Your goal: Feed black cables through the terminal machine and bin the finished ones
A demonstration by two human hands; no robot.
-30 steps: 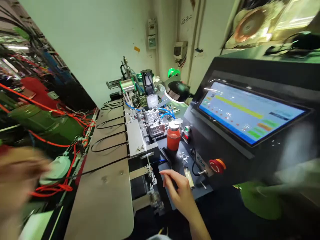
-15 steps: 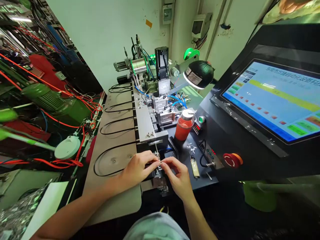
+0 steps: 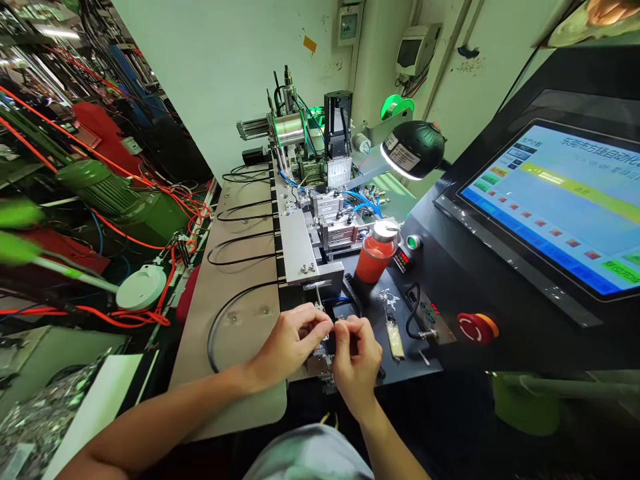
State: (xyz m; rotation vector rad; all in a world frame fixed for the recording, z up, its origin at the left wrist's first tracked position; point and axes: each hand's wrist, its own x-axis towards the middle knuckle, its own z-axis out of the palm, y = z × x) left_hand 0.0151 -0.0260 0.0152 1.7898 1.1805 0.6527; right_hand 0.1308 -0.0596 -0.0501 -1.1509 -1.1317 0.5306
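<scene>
My left hand (image 3: 303,337) is closed in a pinch above the near end of a metal fixture (image 3: 317,365). A black cable (image 3: 214,333) leaves the fixture's rail, curves over the beige board and passes behind my left forearm towards that hand. Its end seems to be between my left fingertips, mostly hidden. My right hand (image 3: 357,357) is also pinched, thumb against the bent index finger, close beside the left fingertips. A tiny dark bit shows between the two hands, too small to name.
More black cable loops (image 3: 240,237) lie along the beige board (image 3: 195,347). A red jar (image 3: 374,257) with a metal lid stands right of the rail. Beyond are clamp blocks (image 3: 340,230) and a black lamp (image 3: 415,148). An emergency stop (image 3: 477,327) and touchscreen (image 3: 565,200) sit at right.
My right hand has turned more upright and the fingertips have drawn slightly apart. The near cable loop has become narrower and swung towards me. The whole view has shifted a little.
</scene>
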